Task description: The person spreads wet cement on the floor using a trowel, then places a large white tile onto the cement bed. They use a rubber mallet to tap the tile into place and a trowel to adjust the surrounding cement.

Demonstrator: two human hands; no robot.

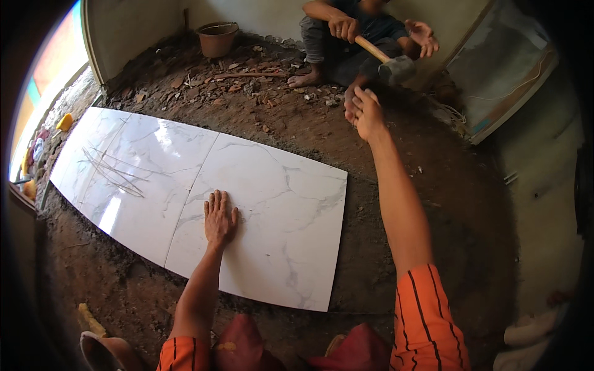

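Note:
My left hand (220, 219) lies flat with fingers stretched out on a glossy white floor tile (278, 229) with grey marbling. A second marbled tile (145, 167) meets it along a thin seam on the left, with several thin strands lying across it. My right hand (369, 114) is stretched out far ahead, fingers apart and holding nothing that I can see. Just beyond it is a rubber mallet (396, 70) with a dark head and a wooden handle. A co-worker's hand (344, 28) grips that handle; their other hand (422, 38) is raised and open.
The co-worker squats barefoot by the far wall. A brown bucket (217, 39) stands on rubble (238, 86) at the back. Bare dark soil (445, 204) surrounds the tiles. A framed panel (501, 68) leans at the far right. A doorway opens on the left.

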